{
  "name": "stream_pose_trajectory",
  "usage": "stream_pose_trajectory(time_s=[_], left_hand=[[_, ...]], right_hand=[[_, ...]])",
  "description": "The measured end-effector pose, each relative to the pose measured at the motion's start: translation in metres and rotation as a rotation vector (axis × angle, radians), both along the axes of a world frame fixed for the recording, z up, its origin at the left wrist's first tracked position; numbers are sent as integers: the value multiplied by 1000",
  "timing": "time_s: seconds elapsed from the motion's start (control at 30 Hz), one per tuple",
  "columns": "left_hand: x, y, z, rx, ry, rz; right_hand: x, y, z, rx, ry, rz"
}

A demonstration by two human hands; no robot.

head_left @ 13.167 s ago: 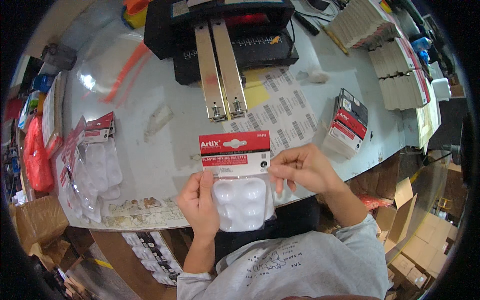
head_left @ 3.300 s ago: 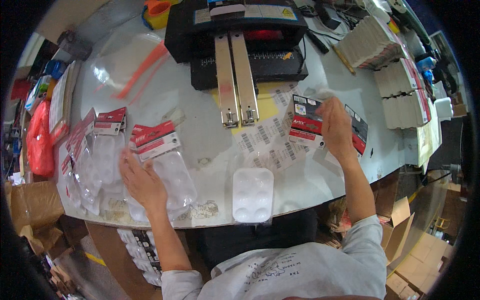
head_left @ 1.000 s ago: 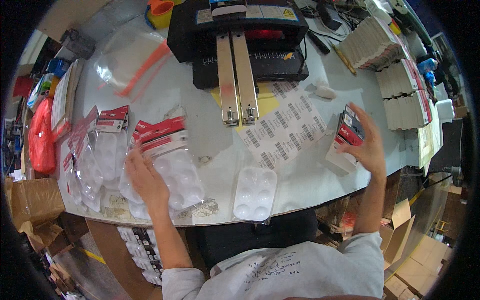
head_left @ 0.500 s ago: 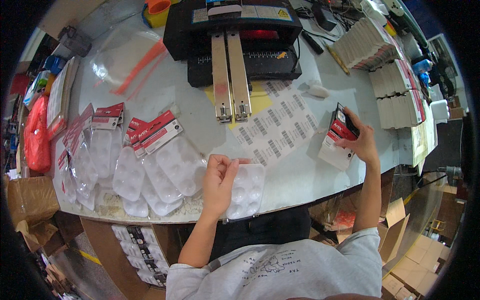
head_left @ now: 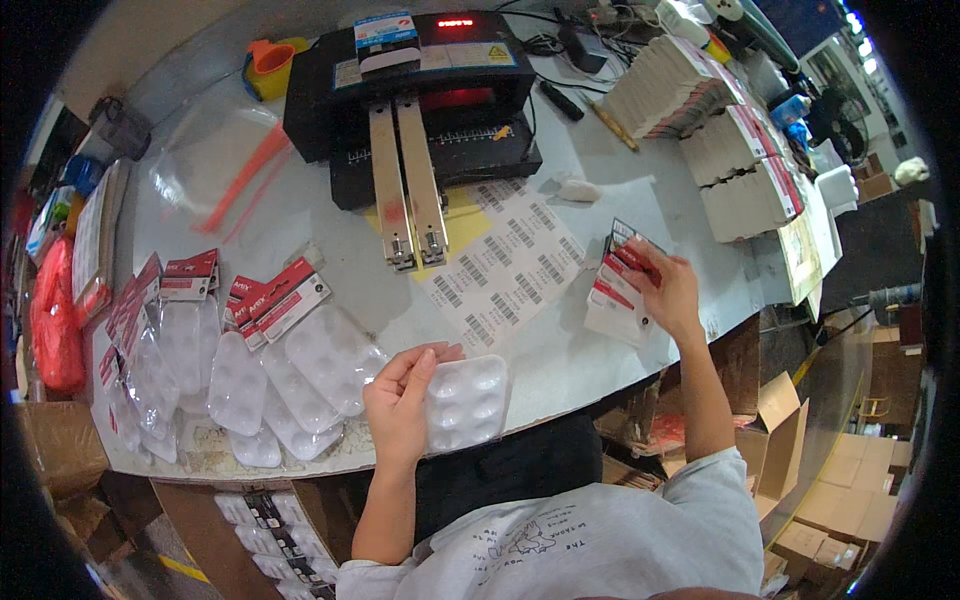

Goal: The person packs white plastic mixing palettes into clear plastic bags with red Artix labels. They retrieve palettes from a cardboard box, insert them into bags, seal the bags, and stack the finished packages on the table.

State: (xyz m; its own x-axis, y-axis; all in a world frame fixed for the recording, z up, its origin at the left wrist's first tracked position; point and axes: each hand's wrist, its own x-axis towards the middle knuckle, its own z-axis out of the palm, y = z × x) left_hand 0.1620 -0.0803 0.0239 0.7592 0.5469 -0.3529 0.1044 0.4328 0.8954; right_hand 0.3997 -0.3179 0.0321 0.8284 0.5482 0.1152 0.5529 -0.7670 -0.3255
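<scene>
My left hand (head_left: 398,405) is closed on the left edge of a white plastic paint palette (head_left: 468,402) with rounded wells, held over the table's front edge. To the right, my right hand (head_left: 668,295) pinches the upper right side of some folded header cards (head_left: 612,305), red, black and white. They look fanned slightly apart, and how many are between the fingers is hidden. Left of my left hand lie several bagged palettes (head_left: 325,355) with red and white header cards, overlapping one another. A sheet of barcode labels (head_left: 505,265) lies flat between my hands.
A black sealing machine (head_left: 410,110) with two metal arms stands at the back. Tall stacks of cards (head_left: 745,180) occupy the right side. Clear bags (head_left: 215,165) lie at the back left, a red bag (head_left: 58,320) at the left edge. Open cartons (head_left: 775,430) stand below right.
The whole view has shifted. The cards under my right hand now show two red bands, spread apart, where they were a neat block. My left hand keeps its hold on the palette.
</scene>
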Motion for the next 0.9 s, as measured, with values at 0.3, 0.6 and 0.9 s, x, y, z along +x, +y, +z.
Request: stream_pose_trajectory(time_s=[0.3, 0.6, 0.9], left_hand=[[-4, -9, 19, 265, 11, -145], [-12, -1, 17, 499, 158, -73], [-8, -4, 7, 480, 100, -16]], right_hand=[[-74, 95, 56, 454, 686, 373], [-79, 132, 57, 287, 708, 530], [-69, 138, 51, 246, 615, 632]])
